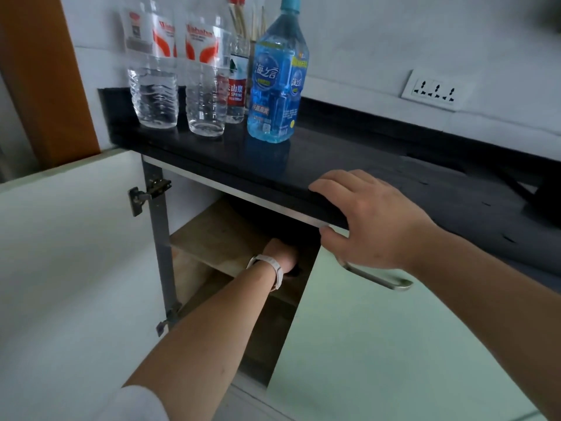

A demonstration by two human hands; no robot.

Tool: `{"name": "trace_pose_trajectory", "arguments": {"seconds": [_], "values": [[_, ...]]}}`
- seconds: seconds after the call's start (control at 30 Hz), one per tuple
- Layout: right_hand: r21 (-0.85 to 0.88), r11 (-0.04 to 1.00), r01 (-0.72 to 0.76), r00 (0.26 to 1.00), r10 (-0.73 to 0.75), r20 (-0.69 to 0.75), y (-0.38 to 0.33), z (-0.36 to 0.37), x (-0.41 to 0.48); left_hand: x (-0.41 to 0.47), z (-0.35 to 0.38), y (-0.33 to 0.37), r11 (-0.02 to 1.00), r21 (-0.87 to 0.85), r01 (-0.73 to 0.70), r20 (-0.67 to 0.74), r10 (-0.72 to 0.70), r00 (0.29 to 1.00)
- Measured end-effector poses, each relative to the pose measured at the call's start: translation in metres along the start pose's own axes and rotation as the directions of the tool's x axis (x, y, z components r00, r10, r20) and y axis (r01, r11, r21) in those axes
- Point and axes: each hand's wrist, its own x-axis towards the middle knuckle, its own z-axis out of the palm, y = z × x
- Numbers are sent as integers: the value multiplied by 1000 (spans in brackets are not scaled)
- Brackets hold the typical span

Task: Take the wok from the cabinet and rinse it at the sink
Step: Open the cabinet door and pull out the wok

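I see the wok [273, 226] as a dark shape on the cabinet shelf [209, 238]. My left hand [280, 253] grips its dark handle [293, 271]. My right hand [373, 217] lies spread, empty, on the black surface [303, 159] edge above.

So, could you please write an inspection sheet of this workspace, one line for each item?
Surface: black countertop, mostly bare on the right side.
Job's things: cabinet open; a dark object, perhaps the wok, sits on the upper shelf, mostly hidden.
Clutter: two clear bottles, a small water bottle, a blue bottle, chopsticks in a holder.
Hands: left hand reaches inside the cabinet, grip hidden; right hand rests open on the countertop edge.
Cables: nothing seen.
Surroundings: wall socket, right door handle.
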Motion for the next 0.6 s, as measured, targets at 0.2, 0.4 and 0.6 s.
{"name": "trace_pose_trajectory", "arguments": {"seconds": [0.2, 0.4, 0.6], "values": [[-7, 1000, 0, 1000, -1, -4, 3, 2, 1, -2, -15, -31, 994, -90, 67, -38, -71, 997], [-1, 1000, -6, 1000, 6, -6, 2, 3, 2, -39, -31, -74, 997, -68, -33, -13, 32, 999], [12, 1000, -2, 999, 3, -35, 3, 6, 2, -76, -36, -119, 993, -46, -112, -53, 110, 993]]}}
